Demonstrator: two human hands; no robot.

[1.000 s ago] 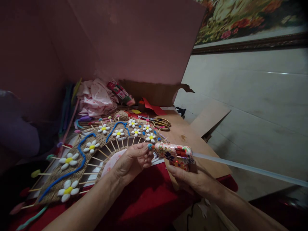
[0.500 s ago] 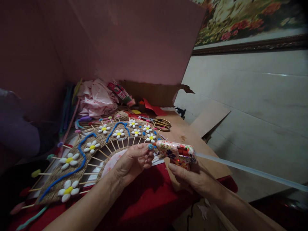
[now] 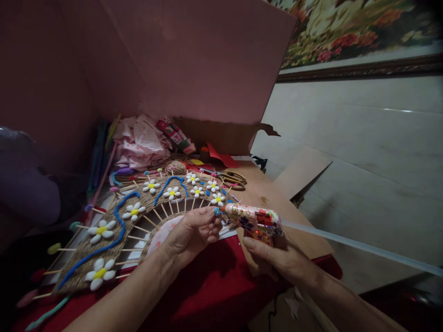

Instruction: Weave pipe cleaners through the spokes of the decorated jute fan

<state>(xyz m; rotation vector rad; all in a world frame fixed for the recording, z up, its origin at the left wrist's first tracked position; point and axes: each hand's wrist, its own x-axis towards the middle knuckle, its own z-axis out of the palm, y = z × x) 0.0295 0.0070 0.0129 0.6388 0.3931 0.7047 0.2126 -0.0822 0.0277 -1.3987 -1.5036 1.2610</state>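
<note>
My left hand [image 3: 195,230] pinches a small blue piece [image 3: 217,211] between thumb and fingertips. Wrapped round the handle of a flower-patterned glue gun [image 3: 252,220] is my right hand [image 3: 273,256]. The gun's orange nozzle is at the blue piece; whether they touch is hard to tell. A long translucent glue stick [image 3: 346,240] sticks out of its back. Behind and left of my hands lies a curved, twine-covered craft piece [image 3: 110,240] with white and yellow flowers, wavy blue strips and wooden sticks, some tipped with coloured pieces.
Gold-handled scissors [image 3: 235,179], a twine ball [image 3: 175,167], red paper [image 3: 221,157] and crumpled pink cloth [image 3: 141,140] lie behind the craft piece. Brown board [image 3: 284,207] covers the table's right side, over red cloth [image 3: 207,286]. A pale tiled wall rises at right.
The view has shifted slightly, so the craft piece appears a little further right and lower. Both hands keep nearly the same pose, with the nozzle still at the blue piece.
</note>
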